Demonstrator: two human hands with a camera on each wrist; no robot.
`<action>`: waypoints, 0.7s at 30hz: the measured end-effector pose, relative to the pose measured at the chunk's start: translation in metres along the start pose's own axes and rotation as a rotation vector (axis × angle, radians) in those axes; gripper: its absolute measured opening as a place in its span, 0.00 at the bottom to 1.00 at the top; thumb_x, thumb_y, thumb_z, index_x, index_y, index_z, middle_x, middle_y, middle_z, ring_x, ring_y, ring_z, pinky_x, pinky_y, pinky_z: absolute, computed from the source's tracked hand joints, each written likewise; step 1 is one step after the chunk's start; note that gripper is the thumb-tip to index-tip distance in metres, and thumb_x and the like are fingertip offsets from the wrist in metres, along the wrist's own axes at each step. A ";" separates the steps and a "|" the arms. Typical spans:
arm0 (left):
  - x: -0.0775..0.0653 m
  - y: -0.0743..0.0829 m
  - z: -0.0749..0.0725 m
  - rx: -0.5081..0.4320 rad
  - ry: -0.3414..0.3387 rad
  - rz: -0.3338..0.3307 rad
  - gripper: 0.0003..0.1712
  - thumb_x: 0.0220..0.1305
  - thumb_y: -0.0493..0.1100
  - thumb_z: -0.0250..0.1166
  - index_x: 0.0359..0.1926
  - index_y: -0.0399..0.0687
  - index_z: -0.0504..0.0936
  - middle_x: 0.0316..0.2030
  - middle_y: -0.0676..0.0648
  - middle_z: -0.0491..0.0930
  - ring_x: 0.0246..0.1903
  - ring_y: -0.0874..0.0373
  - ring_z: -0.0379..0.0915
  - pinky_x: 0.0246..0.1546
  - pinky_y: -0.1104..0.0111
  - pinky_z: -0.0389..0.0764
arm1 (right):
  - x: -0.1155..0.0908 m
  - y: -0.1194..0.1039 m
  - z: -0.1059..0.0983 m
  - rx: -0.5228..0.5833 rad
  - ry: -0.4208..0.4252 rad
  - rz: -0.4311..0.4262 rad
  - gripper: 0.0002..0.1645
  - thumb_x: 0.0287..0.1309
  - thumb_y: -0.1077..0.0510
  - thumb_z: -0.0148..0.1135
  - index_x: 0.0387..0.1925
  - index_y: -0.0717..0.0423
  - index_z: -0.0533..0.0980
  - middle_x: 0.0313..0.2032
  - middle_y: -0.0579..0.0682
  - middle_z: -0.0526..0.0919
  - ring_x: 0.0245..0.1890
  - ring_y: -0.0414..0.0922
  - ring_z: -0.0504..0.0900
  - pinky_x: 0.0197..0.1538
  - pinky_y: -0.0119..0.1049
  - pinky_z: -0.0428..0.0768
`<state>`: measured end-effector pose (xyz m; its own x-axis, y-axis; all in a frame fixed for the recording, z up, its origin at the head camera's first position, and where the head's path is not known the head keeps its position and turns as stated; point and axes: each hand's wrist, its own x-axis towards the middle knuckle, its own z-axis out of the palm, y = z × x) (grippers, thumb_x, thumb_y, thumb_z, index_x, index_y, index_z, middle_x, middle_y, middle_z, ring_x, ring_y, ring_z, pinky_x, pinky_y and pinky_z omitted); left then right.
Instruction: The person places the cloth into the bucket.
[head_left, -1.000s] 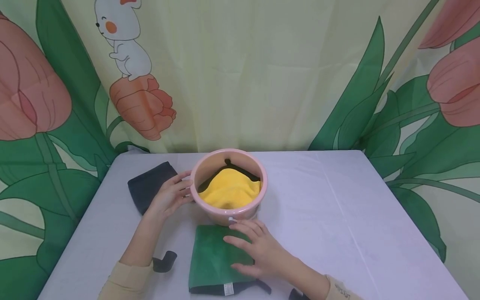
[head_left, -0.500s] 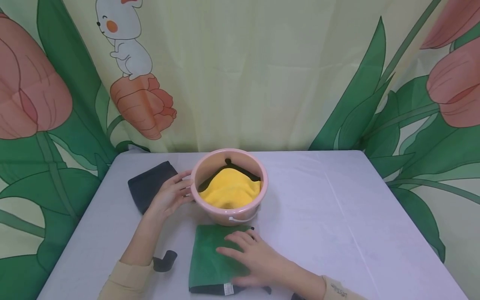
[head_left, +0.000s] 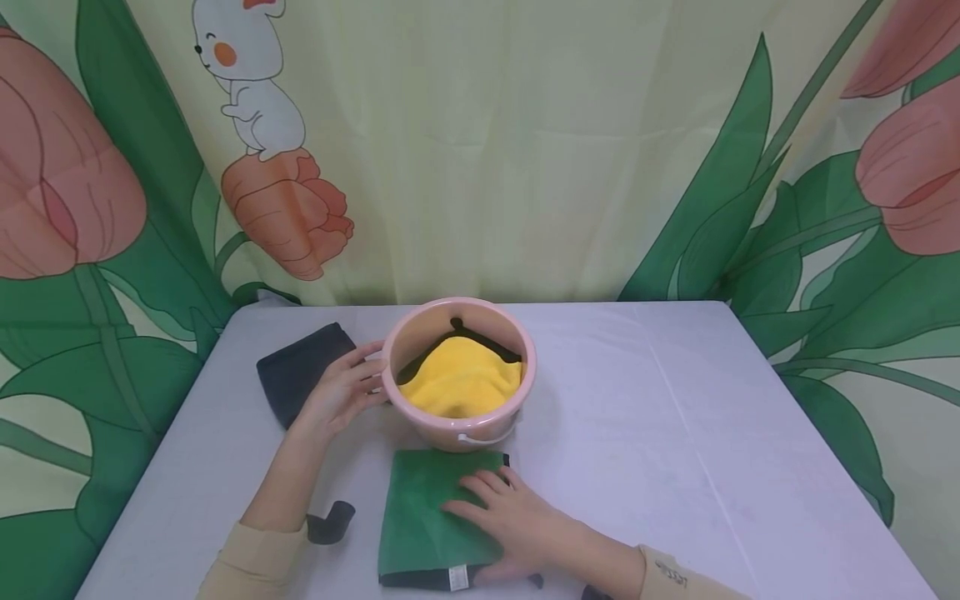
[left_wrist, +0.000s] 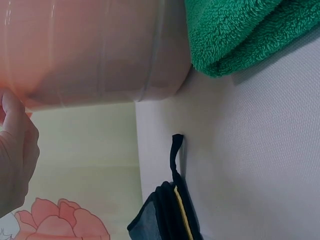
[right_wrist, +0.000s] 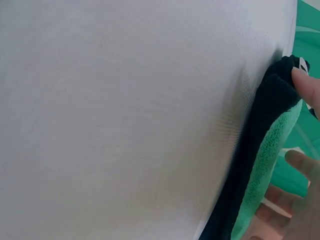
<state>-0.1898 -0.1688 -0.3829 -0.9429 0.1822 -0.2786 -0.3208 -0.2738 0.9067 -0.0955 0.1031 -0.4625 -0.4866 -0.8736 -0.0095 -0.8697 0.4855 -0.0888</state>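
Note:
A folded green towel (head_left: 435,508) with a dark trim and a small white label lies on the table in front of a pink bucket (head_left: 438,429). Above its right side my right hand (head_left: 517,521) is spread, the thumb at the dark edge near the label. The right wrist view shows that thumb against the dark-edged corner of the towel (right_wrist: 265,165); the other fingers are apart over the green side. My left hand (head_left: 341,392) rests its fingers against the bucket's left outer side. Inside the bucket sits a yellow cloth (head_left: 461,379) with dark trim.
A folded dark cloth (head_left: 300,371) lies behind the left hand, its hanging loop (left_wrist: 176,150) showing in the left wrist view. The bucket's white handle (head_left: 487,439) hangs down in front. A printed curtain (head_left: 510,167) stands behind the white table (head_left: 637,433).
My right hand has come down and back from the bucket's front onto the green towel's right side. The left hand and bucket have stayed in place.

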 end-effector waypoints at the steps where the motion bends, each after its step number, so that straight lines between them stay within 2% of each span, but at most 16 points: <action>1: 0.000 0.000 0.000 0.000 0.000 0.000 0.30 0.64 0.36 0.54 0.65 0.39 0.56 0.50 0.45 0.66 0.37 0.60 0.75 0.39 0.69 0.78 | 0.000 0.000 0.000 -0.003 -0.005 0.004 0.50 0.43 0.24 0.54 0.66 0.39 0.55 0.61 0.50 0.60 0.60 0.48 0.58 0.54 0.54 0.66; 13: -0.001 0.002 0.000 0.014 0.011 -0.013 0.31 0.64 0.37 0.54 0.66 0.40 0.55 0.52 0.43 0.65 0.38 0.59 0.75 0.40 0.68 0.78 | 0.008 -0.002 0.003 -0.012 -0.072 0.041 0.50 0.41 0.29 0.59 0.65 0.40 0.57 0.58 0.49 0.62 0.56 0.46 0.60 0.50 0.47 0.65; 21: -0.001 0.003 0.002 0.025 0.016 -0.021 0.31 0.64 0.38 0.54 0.66 0.40 0.55 0.54 0.42 0.63 0.39 0.59 0.75 0.41 0.67 0.78 | 0.014 0.006 0.003 -0.058 -0.113 0.026 0.38 0.47 0.42 0.65 0.61 0.35 0.62 0.56 0.46 0.67 0.54 0.46 0.64 0.52 0.48 0.68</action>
<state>-0.1895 -0.1684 -0.3795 -0.9374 0.1724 -0.3026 -0.3385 -0.2461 0.9082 -0.1070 0.0932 -0.4665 -0.4992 -0.8577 -0.1234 -0.8621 0.5059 -0.0289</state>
